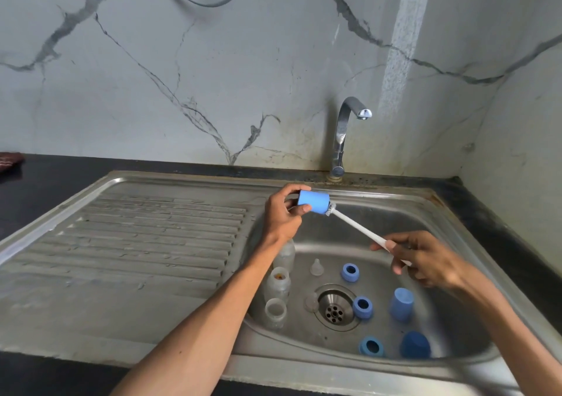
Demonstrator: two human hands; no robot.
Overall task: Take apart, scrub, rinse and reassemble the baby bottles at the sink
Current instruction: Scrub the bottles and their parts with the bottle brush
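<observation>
Two hands are busy over the sink [441, 210] right now. Your left hand [281, 213] is curling its fingers and thumb around a light blue cap [313, 202], holding it sideways above the sink's back edge. Your right hand [425, 262] is pinching the white handle of the bottle brush [359, 228], and the bristly end is poking into the open mouth of that cap. It looks like you are scrubbing it.

The taking-apart part is looking done. Down in the sink, three clear bottles [276, 286] are standing open along the left wall, partly hiding behind your left arm. Two clear nipples [316, 267] are sitting near the drain [334, 312]. Three blue rings [349, 272] are lying around the drain, and two more blue caps [402, 303] are waiting on the right side.

The tap [349, 128] is not running, so rinsing is probably not starting yet. I cannot tell which pieces are already clean. You are likely near the start of scrubbing, with rinsing and putting the bottles back together still waiting.
</observation>
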